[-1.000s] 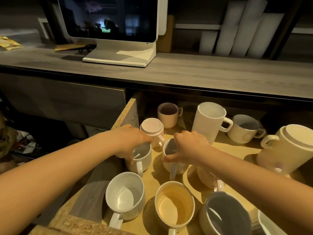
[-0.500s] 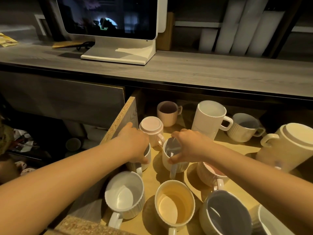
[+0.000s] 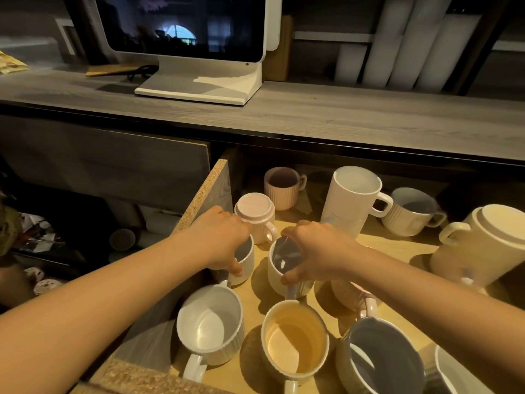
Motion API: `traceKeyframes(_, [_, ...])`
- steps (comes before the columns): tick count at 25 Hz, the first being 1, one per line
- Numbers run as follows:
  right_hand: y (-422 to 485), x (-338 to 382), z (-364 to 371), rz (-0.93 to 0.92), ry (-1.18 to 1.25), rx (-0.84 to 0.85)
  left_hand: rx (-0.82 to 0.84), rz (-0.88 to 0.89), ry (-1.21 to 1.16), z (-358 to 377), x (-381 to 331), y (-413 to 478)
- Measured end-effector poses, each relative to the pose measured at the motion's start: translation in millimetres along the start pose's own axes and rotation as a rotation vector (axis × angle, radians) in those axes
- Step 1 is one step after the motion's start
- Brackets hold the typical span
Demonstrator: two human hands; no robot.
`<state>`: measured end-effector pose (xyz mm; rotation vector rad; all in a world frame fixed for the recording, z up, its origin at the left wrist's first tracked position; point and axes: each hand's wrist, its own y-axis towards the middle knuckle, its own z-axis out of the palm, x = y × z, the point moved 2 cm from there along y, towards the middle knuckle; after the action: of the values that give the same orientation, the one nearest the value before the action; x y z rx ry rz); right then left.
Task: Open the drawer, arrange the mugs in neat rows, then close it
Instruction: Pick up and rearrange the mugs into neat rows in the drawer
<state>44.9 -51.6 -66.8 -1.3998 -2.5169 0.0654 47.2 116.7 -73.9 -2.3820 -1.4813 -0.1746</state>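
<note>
Left hand (image 3: 224, 240) clamped from above on the rim of a white ribbed mug (image 3: 245, 258), thumb down the near wall, fingers curled over the far lip. Right hand (image 3: 315, 250) clamped the same way on a cream ribbed mug (image 3: 287, 275), thumb pressed near the top of its handle, fingers hooked over the far rim. Both mugs upright on the drawer (image 3: 211, 191) floor, side by side with a narrow gap between, the left one close against the drawer's left wall. Handles of both pointing back toward the body, matching the front row: a white mug (image 3: 210, 325) and a yellow mug (image 3: 295, 336) just nearer, then a grey mug (image 3: 380, 356) further right. Probably the second row being squared up behind that front row; each mug sitting directly under its own hand, so any nudge left, right or forward needing no reach. Just beyond the fingers, an upturned pink mug (image 3: 255, 209), nearly touching the left hand's knuckles; little room for pushing further in. Further back a pink upright mug (image 3: 282, 187) and a tall white mug (image 3: 353, 194), and off right a large cream mug (image 3: 483, 245) lying tilted, not yet in any row. Drawer fully pulled out under the counter (image 3: 341, 115).
</note>
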Motion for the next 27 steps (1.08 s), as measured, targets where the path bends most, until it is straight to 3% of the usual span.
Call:
traceKeyframes(6, [-4.0,-9.7,-7.6,0.018,0.054,0.025,0.021,-0.036,-0.069,-13.4,-7.9,-4.6])
traceKeyframes(16, [-61.1,-75.7,-55.9,0.231,0.075,-0.118,-0.27,0.1,-0.341,-87.4,-62.1,11.9])
traceKeyframes(27, [-62.2,-123.2,-58.7,0.405,0.276,-0.208,-0.404,-0.137,-0.894,-66.0,-93.5,105.8])
